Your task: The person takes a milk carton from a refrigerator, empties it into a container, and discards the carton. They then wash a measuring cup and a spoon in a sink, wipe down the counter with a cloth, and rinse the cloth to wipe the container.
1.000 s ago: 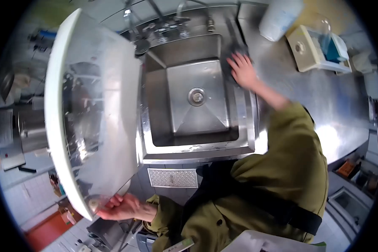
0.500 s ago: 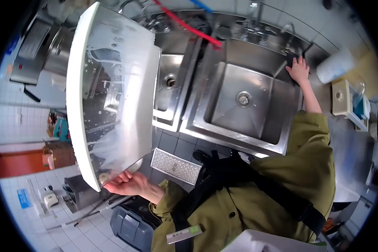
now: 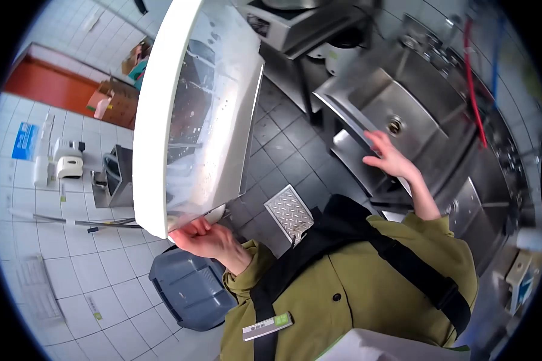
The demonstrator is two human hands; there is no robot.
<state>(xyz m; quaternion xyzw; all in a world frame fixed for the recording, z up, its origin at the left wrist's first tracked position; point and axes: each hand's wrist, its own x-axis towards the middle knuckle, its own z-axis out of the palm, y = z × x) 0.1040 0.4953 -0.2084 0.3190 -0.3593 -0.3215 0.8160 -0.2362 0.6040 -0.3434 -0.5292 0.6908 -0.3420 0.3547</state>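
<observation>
A large clear container with a thick white rim (image 3: 152, 129) is tilted on its side at the left, its inside wet with drops. My left hand (image 3: 208, 242) is closed on its lower corner, fingers curled at the rim. My right hand (image 3: 393, 161) is over the front edge of the left steel sink (image 3: 424, 96), fingers apart and holding nothing. Whether its fingertips touch the edge cannot be made out.
A grey lidded bin (image 3: 193, 289) stands at the lower left. A metal floor plate (image 3: 289, 212) lies in the dark tiles. A steel stand with an appliance (image 3: 289, 30) is at the top; a red hose (image 3: 473, 84) hangs over the sinks.
The view has turned left, away from the right sink. My right hand has left the right sink's far corner and is now by the left sink. My left hand still holds the container.
</observation>
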